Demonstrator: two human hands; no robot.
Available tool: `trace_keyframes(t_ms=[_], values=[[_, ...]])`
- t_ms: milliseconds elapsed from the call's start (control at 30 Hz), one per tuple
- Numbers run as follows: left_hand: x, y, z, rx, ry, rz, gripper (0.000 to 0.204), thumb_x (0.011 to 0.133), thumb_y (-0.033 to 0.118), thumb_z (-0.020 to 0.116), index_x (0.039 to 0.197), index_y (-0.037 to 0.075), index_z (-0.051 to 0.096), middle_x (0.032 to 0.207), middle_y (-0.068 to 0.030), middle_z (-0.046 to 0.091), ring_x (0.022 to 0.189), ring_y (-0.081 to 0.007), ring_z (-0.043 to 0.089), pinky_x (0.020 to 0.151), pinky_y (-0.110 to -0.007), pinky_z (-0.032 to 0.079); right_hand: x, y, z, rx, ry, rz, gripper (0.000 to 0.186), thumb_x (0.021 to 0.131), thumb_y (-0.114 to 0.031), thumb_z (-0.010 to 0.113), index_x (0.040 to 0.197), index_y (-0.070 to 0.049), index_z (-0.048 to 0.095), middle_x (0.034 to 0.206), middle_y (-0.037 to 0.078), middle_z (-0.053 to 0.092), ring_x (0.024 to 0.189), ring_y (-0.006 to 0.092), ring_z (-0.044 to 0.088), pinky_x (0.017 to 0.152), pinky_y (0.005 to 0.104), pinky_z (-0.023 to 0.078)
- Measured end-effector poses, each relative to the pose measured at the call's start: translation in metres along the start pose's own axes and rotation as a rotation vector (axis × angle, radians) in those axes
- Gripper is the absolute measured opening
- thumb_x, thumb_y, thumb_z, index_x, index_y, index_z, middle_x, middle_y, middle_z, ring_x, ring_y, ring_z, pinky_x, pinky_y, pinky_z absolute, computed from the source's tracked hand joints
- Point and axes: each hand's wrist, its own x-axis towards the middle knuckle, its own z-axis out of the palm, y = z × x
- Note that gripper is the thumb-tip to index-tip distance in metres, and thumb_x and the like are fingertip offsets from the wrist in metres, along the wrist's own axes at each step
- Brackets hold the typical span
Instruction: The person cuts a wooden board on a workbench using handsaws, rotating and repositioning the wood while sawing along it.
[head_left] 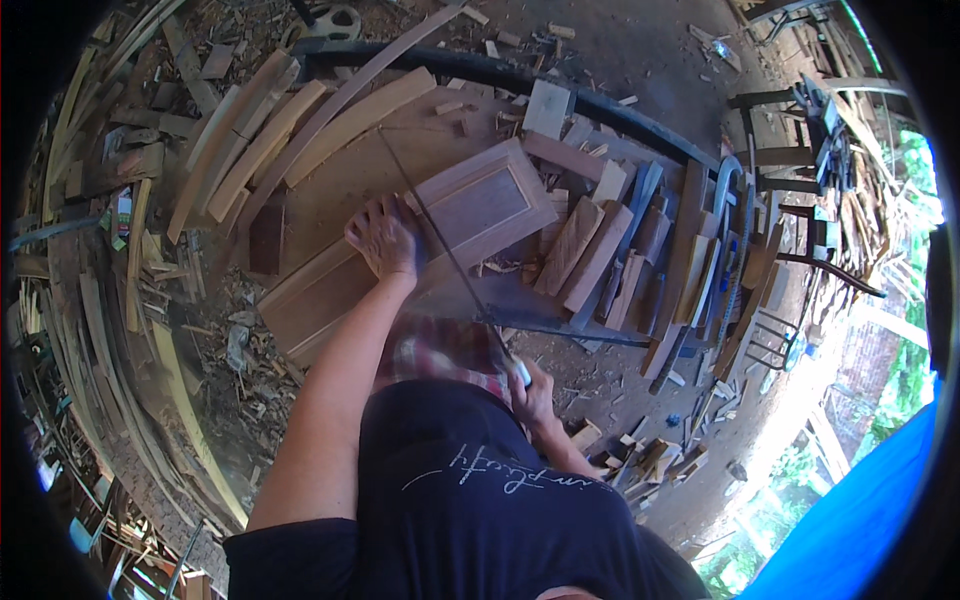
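A brown wooden panel door with a raised, framed field lies at a slant across the workbench. On its face my left hand presses down, palm flat and fingers spread. A long, thin handsaw, seen nearly edge-on, crosses the panel just right of that hand. Close to my waist, my right hand is wrapped around the saw's pale handle. The cutting edge is too thin to make out, so I cannot tell how deep it sits in the wood.
Curved boards lie at the bench's far left. Wooden blocks, planes and clamps crowd its right side. Long planks line the left, and offcuts litter the floor. A metal-framed chair stands at the right.
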Motion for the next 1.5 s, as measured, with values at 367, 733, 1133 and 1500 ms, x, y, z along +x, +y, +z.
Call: trace_keyframes(t_ms=[367, 733, 1133, 1500], values=[[0.002, -0.001, 0.001, 0.018, -0.041, -0.011, 0.027, 0.096, 0.032, 0.045, 0.096, 0.012, 0.063, 0.099, -0.0096, 0.063, 0.102, -0.0279, 0.054, 0.095, -0.046, 0.031, 0.003, -0.005, 0.0, -0.017, -0.043, -0.041, 0.04, 0.087, -0.03, 0.064, 0.113, 0.0, 0.061, 0.094, 0.021, 0.066, 0.088, 0.0404, 0.066, 0.078, 0.0431, 0.053], [0.001, -0.003, 0.003, 0.066, -0.041, 0.02, 0.026, 0.097, 0.033, 0.043, 0.099, 0.014, 0.062, 0.099, -0.0082, 0.062, 0.099, -0.0262, 0.054, 0.092, -0.044, 0.031, 0.002, 0.019, 0.013, -0.049, -0.032, -0.006, 0.04, 0.088, -0.036, 0.064, 0.107, -0.001, 0.06, 0.093, 0.022, 0.063, 0.085, 0.0424, 0.063, 0.073, 0.0453, 0.05], [0.001, -0.003, 0.004, 0.054, -0.05, -0.001, 0.03, 0.099, 0.035, 0.04, 0.099, 0.014, 0.062, 0.101, -0.0078, 0.062, 0.1, -0.0263, 0.054, 0.095, -0.043, 0.031, 0.028, 0.018, 0.021, -0.085, -0.058, -0.035, 0.039, 0.087, -0.039, 0.063, 0.1, -0.003, 0.059, 0.086, 0.022, 0.062, 0.079, 0.0428, 0.062, 0.069, 0.0481, 0.049], [-0.002, -0.007, 0.003, 0.092, -0.061, 0.04, 0.028, 0.096, 0.035, 0.042, 0.108, 0.016, 0.06, 0.108, -0.0077, 0.06, 0.1, -0.0274, 0.054, 0.094, -0.044, 0.032, 0.039, 0.006, 0.026, -0.049, -0.061, -0.04, 0.042, 0.089, -0.041, 0.063, 0.094, -0.001, 0.053, 0.084, 0.024, 0.06, 0.077, 0.0454, 0.059, 0.066, 0.0494, 0.047]])
